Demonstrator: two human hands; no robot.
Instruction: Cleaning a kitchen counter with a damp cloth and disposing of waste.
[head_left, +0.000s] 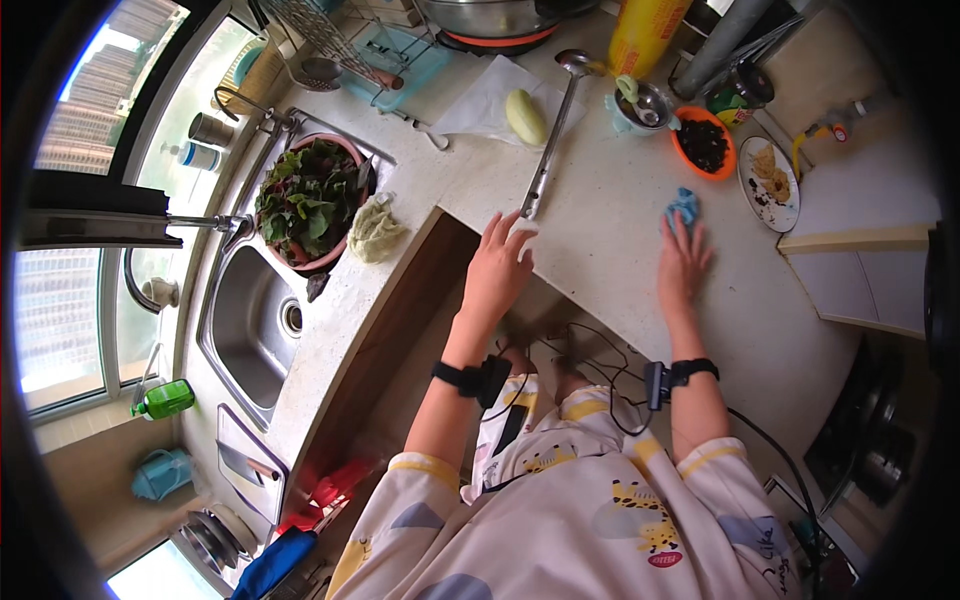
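Note:
My left hand (496, 264) is at the front edge of the countertop, fingers apart and nothing in them. Its fingertips are close to the handle end of a long steel ladle (556, 142); whether they touch it I cannot tell. On the right, my right hand (681, 259) reaches flat over the counter with spread fingers. Those fingertips meet the near side of a crumpled blue cloth (682, 202). Beyond the ladle's left side, a pale green peeled gourd or cucumber (526, 117) lies on a white sheet (480, 101).
Leafy greens (311, 199) fill a pink basin over the steel sink (251, 330). A wrung pale cloth (375, 229) sits beside it. Rightward are a metal bowl (645, 105), an orange bowl of dark food (705, 142) and a plate (769, 184). A cleaver (240, 459) lies on a cutting board.

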